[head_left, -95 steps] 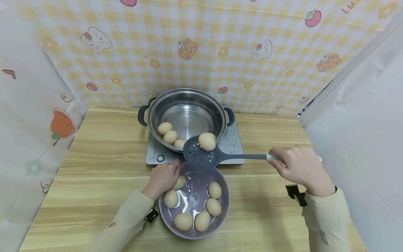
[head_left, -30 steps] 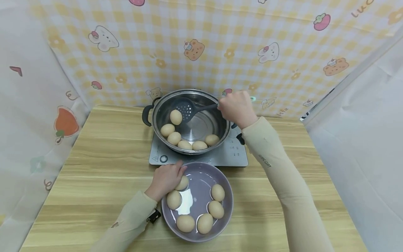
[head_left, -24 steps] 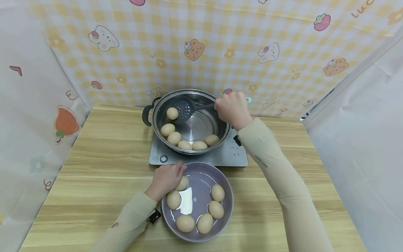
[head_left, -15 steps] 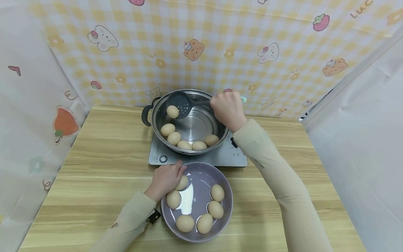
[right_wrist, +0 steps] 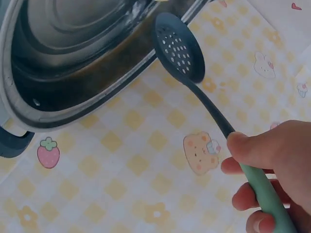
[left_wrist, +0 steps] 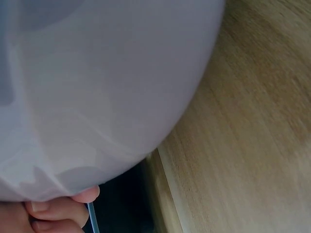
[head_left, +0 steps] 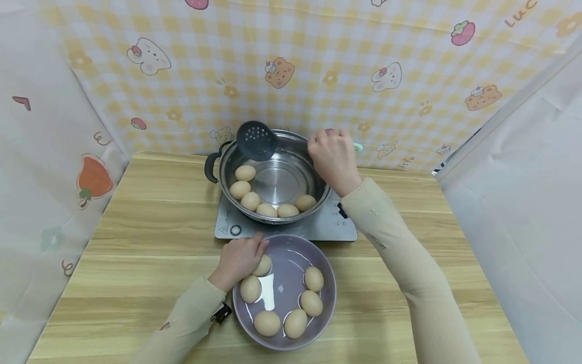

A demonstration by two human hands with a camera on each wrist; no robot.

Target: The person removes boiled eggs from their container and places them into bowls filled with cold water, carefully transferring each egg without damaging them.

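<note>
My right hand (head_left: 334, 156) grips the green handle (right_wrist: 265, 191) of a dark grey slotted spoon (head_left: 256, 140). Nothing lies on the spoon's perforated head, which overlaps the back left rim of a steel pot (head_left: 284, 178). Along the pot's left and front wall sit several brown eggs, the rearmost egg (head_left: 245, 173) just below the spoon's head. In front of the pot stands a shallow purple bowl (head_left: 284, 253) with several eggs (head_left: 267, 323) ringed inside. My left hand (head_left: 240, 258) holds that bowl by its back left rim; the left wrist view shows fingertips (left_wrist: 63, 208) curled under its edge.
The pot stands on a grey induction cooktop (head_left: 336, 230) at the back of the wooden table (head_left: 159, 242). A checked cloth (head_left: 318, 71) hangs close behind the pot. The pot's black left handle (head_left: 211, 168) sticks out sideways.
The right hand carried the slotted spoon and an egg from above the bowl into the pot. The egg rolled off at the left, and the spoon rose towards the back. The left hand stayed.
</note>
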